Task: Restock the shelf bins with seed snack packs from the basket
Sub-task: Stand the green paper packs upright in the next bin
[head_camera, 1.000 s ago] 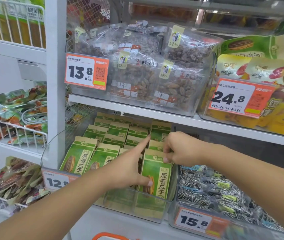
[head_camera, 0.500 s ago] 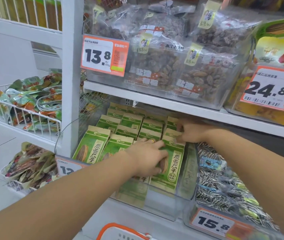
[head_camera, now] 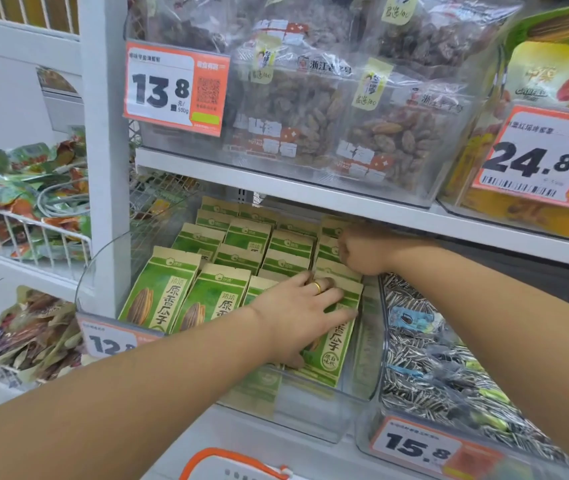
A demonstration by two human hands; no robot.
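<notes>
On the lower white shelf, a clear plastic bin (head_camera: pixel 311 407) holds rows of upright green-and-tan paper seed packs (head_camera: pixel 246 237). The left hand (head_camera: pixel 298 315), wearing a gold ring, lies with fingers spread flat on the front right pack (head_camera: pixel 331 355). The right hand (head_camera: pixel 359 252) is curled, pinching the top of a pack further back. An orange-rimmed white basket (head_camera: pixel 231 465) shows at the bottom edge.

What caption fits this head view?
Left hand rests on the front green seed pack while the right hand tucks packs deeper into the clear bin.
</notes>
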